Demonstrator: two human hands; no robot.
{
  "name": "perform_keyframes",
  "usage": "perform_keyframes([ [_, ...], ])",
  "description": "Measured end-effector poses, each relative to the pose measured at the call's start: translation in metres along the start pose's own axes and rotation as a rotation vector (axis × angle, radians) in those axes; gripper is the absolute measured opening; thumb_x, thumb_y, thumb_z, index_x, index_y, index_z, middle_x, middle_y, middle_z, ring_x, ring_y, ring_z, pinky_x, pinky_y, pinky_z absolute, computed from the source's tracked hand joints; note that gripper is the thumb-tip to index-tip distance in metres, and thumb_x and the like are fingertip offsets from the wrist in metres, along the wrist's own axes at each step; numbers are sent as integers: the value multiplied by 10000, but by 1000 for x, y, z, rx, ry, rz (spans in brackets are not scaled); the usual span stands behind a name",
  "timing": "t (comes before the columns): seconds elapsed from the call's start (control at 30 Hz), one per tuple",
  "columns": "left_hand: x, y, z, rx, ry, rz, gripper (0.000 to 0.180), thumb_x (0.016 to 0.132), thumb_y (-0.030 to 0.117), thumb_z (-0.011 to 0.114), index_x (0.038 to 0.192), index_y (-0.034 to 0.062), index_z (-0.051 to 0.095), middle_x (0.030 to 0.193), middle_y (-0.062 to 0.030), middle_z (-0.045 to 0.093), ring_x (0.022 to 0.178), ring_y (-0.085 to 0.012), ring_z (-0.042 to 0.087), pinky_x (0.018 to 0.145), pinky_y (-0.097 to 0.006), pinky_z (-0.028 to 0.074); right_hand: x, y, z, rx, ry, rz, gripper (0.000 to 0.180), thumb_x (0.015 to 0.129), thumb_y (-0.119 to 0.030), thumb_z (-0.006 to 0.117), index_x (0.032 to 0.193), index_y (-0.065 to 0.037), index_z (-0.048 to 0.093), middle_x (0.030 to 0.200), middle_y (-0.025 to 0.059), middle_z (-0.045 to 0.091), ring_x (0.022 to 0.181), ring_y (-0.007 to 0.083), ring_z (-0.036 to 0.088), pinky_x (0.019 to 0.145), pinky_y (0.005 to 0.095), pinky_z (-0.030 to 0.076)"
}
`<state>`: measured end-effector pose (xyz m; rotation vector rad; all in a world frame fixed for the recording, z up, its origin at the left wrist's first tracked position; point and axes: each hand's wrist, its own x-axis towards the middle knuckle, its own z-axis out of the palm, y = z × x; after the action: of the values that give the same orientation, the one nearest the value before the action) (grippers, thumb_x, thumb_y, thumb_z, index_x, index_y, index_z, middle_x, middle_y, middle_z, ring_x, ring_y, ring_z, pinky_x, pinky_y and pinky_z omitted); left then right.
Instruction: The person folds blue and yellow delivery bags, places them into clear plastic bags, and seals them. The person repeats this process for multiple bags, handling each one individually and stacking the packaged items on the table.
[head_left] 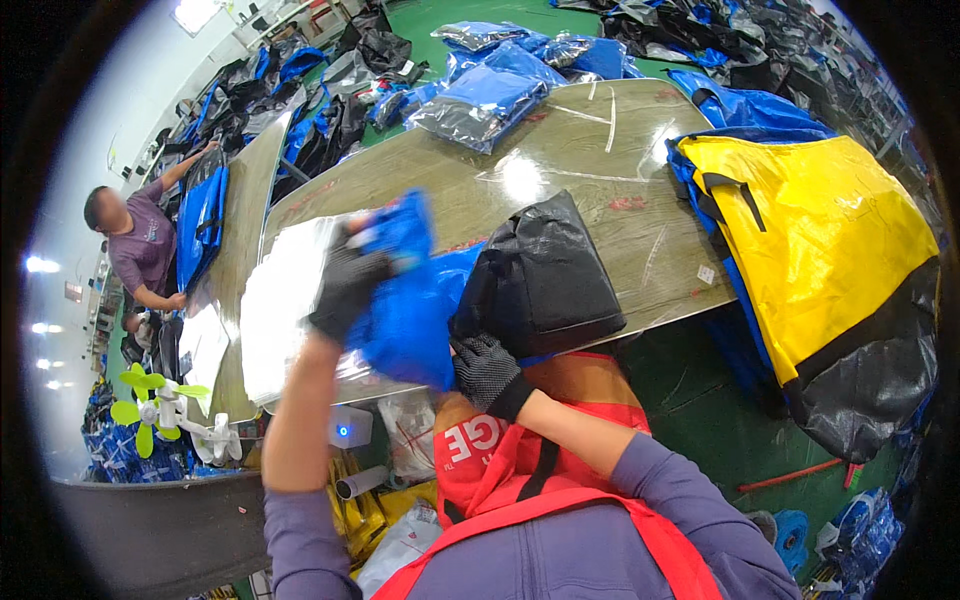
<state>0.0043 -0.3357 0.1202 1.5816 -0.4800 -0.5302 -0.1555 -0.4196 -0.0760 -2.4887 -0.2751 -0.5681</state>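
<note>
A blue and black bag of coated fabric lies partly folded on the table in front of me. Its black part (545, 280) stands up as a boxy shape, while the blue part (405, 310) is lifted and smeared by motion. My left hand (350, 285), in a dark glove, grips the blue fabric at its upper left side. Down at the near edge, my right hand (487, 375), in a dotted grey glove, has its fingers curled against the bag where blue meets black. Beside my left hand lies a stack of clear plastic sleeves (285, 305).
A pile of yellow, black and blue bags (810, 230) overhangs the table (640, 225) on the right. Packed blue bags (490, 100) lie at its far edge. A small green fan (150, 410) stands at left. Further left, another person (145, 245) handles a blue bag.
</note>
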Motion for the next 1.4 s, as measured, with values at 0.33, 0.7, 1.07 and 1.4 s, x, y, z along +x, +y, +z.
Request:
perform_keyframes([
  [0.33,9,-99,246,836,-34,377,422,805,308,649,1145,82,543,904,-225,633,805,-415,626,678,-506,493,-48,14,-10,71,-134,-15,377,931,-256,455,1280,-131,526,1300,144,509,1240,326,430,1062,515,289],
  [0.7,-53,62,-21,1187,4,351,351,742,267,808,690,69,523,687,-12,449,610,-135,456,574,-289,415,9,-1,-36,-186,141,22,315,945,-287,445,1213,-194,582,1371,123,475,1332,344,351,1097,602,209],
  [1.07,-86,-109,-185,1145,403,-38,632,880,265,652,1383,-4,383,1225,-224,591,1100,-309,603,886,-354,488,6,33,-271,-538,1076,352,514,897,-142,609,1337,42,417,1355,209,457,1257,323,450,1095,424,324],
  [1.4,-163,-100,-224,704,504,223,229,855,91,633,1067,4,639,931,-54,652,843,-149,594,773,-281,481,46,92,-322,-742,-193,682,1073,647,-535,778,1479,-95,264,1340,213,509,1247,401,467,1070,482,313],
])
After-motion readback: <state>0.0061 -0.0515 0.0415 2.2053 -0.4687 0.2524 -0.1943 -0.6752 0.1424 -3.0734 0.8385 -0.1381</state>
